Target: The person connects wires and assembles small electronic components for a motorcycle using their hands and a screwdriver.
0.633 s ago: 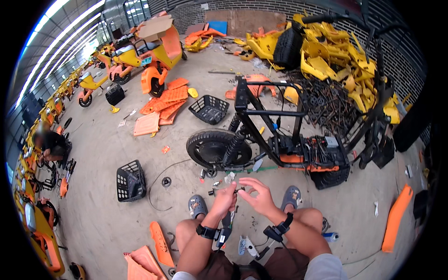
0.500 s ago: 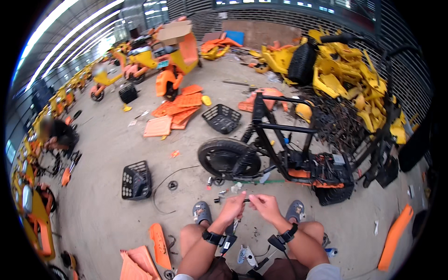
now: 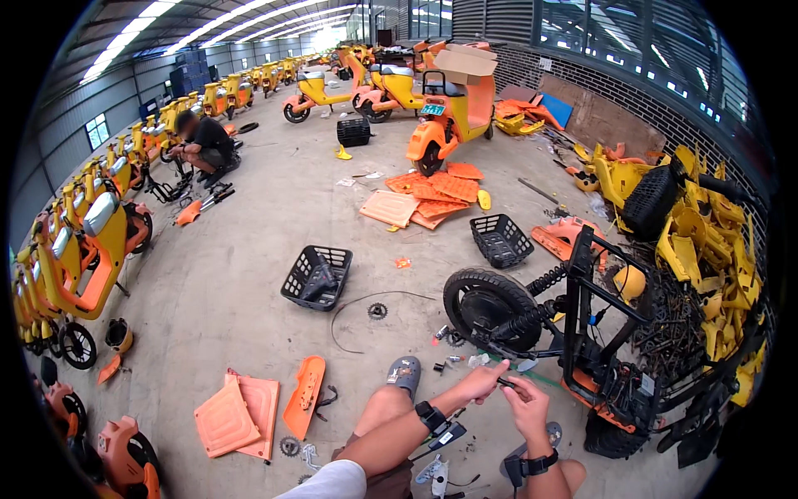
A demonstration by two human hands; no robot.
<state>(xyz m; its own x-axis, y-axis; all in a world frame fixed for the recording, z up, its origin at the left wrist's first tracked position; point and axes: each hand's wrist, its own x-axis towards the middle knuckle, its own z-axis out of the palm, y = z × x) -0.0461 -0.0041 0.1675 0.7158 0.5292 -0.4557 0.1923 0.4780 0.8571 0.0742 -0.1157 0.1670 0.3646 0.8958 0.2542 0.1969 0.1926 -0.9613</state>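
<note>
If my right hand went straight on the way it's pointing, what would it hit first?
Past the small dark part it seems to hold, your right hand would probably meet your left hand first, though depth is unclear.

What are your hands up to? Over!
Left hand and right hand holding small black part. Stripped scooter frame ahead, to the right. Nothing seen blocking hands.
</note>
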